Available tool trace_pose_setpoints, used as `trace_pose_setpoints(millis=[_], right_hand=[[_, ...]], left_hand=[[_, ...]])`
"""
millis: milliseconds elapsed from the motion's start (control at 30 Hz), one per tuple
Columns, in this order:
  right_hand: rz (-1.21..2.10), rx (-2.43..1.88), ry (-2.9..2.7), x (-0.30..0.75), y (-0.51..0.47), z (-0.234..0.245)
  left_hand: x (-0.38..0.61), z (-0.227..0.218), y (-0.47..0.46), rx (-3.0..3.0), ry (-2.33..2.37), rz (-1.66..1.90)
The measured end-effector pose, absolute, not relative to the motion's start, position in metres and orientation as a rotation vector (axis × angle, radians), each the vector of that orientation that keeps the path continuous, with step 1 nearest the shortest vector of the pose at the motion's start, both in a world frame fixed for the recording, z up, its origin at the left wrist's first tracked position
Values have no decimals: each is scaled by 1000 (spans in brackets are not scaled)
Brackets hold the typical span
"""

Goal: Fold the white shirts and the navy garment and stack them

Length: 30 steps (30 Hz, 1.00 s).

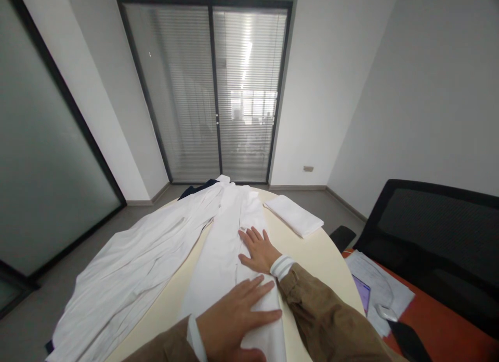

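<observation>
White cotton garment (222, 258) lies lengthwise on a round cream counter (312, 253), running near to far, seen in the head view. Left hand (234, 320) rests palm down on its near part, open, fingers spread wide, not gripping. Right hand (257, 250) lies farther along the same cloth, also flat and open, fingers spread, with a white cuff (281, 266) and brown sleeve (327, 315) behind it. Cloth looks light, soft and limp, and may slide a little on the smooth top. It has no stiffness to rely on, so it would likely be best pinched at an edge or fold, with flat palms for smoothing. Second white garment (132, 263) lies just left, wrinkled, hanging past the counter's left edge. Folded white cloth (294, 215) sits far right on the counter. Dark navy garment (195, 190) shows at the far edge. To the right: black office chair (429, 237), orange counter (440, 331), papers (380, 286), white computer mouse (385, 312). Far wall has a glass door (210, 92) with blinds.
</observation>
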State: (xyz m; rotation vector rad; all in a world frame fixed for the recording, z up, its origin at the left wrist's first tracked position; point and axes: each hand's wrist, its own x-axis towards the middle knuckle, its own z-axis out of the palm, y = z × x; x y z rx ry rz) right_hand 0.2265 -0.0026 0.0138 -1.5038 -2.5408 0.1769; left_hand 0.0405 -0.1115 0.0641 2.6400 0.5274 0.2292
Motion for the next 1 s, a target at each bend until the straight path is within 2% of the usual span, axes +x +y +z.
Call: trace_pose_setpoints(millis=[133,333,433,533,667,833,1000], right_hand=[[243,-1496,-2497,227,-3,18],[212,-1482,-2427,233,2,34],[230,-1434,-2454,237,4,40],[265,-1447,-2452,239,5,40],[348,-1439,-2394,240,11,35],[497,-1382,-2239,246,26,24],[385,-1513,-2160,253,47,21]], left_hand=[[43,41,-116,2665,443,51],[53,3,-132,2559,422,91],[59,14,-136,2468,309,90],[59,49,-126,2428,89,117],[55,75,-95,2578,490,395],[47,40,-73,2696,813,249],[41,30,-71,2691,821,196]])
